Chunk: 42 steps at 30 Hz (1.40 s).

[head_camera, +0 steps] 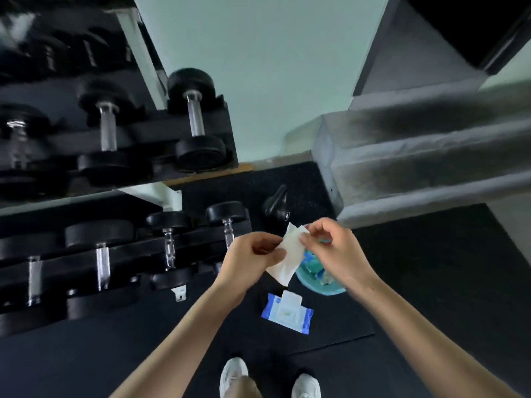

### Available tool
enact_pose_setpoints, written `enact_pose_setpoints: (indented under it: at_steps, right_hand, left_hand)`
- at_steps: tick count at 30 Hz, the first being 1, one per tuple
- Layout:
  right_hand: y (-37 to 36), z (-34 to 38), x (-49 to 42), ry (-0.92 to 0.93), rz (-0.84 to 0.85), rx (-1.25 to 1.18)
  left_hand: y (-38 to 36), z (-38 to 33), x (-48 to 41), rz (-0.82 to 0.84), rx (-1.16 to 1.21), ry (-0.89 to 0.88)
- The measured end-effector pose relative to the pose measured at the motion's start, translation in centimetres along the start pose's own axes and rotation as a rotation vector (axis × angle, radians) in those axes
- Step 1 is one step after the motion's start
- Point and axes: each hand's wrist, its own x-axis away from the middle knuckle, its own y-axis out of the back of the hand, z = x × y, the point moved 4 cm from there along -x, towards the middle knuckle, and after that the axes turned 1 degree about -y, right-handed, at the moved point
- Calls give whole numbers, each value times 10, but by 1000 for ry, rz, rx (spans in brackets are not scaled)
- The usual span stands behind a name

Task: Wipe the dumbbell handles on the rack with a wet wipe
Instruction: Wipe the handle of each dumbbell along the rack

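Note:
A white wet wipe (288, 258) hangs between both hands, right of the rack. My left hand (253, 258) pinches its left edge and my right hand (327, 245) pinches its top corner. The black dumbbell rack (138, 248) fills the left side, with two tiers in view. On the upper tier a dumbbell with a chrome handle (196, 116) lies at the right end. On the lower tier the nearest chrome handles are one (169, 248) and another (228, 232) just left of my left hand. Neither hand touches a dumbbell.
An open blue wet wipe pack (287, 313) lies on the black rubber floor below my hands. A teal bin (319, 278) with scraps sits under my right hand. A black kettlebell (277, 206) stands by grey concrete steps (416, 162). My white shoes (232, 374) are at the bottom.

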Motion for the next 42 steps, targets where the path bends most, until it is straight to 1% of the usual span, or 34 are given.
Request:
enact_pose_setpoints:
  at_steps: [1,4,6,9,11,13,17,21,23,25,27,30,32,37,38,40,42]
  right_hand:
    - [-3,15,-5,2,35,-37]
    - [-20,53,-24,-14,217,-124]
    - [-34,77,-42,20,250,-103]
    - [-55,110,-78,55,130,-59]
    - [-70,129,-104,68,29,-67]
    - [-88,148,-129,63,-37,-82]
    - [-127,162,-176,-2,-146,-78]
    - [-149,165,-218,-122,-325,-37]
    - [-154,171,-234,-138,-405,78]
    - [-159,178,-250,-80,-458,239]
    - [-168,177,-266,-50,-419,297]
    - [-182,168,-284,-118,-292,261]
    - [-188,161,-296,-148,-241,242]
    - [-207,149,-323,-189,-129,222]
    - [-211,147,-327,-207,-112,217]
    - [-219,137,-332,-246,-100,199]
    - [-224,130,-336,-269,-138,171]
  left_hand:
    - [10,-11,-1,-6,3,-4]
    - [44,-42,-11,14,-1,-42]
    - [70,-58,-24,4,12,-59]
    - [115,-72,-53,-45,60,-22]
    - [145,-76,-74,-53,133,20]
    - [177,-79,-97,-92,183,50]
    - [224,-86,-145,-188,217,58]
    - [244,-90,-194,-246,185,64]
    - [246,-90,-219,-257,203,68]
    - [248,-87,-243,-272,208,81]
    - [248,-81,-264,-292,207,115]
    - [248,-70,-287,-321,197,158]
    - [248,-63,-297,-351,190,178]
    - [255,-60,-306,-372,153,161]
    - [258,-62,-306,-368,120,144]
    - [266,-70,-306,-380,-22,91]
    - [278,-81,-305,-431,-129,42]
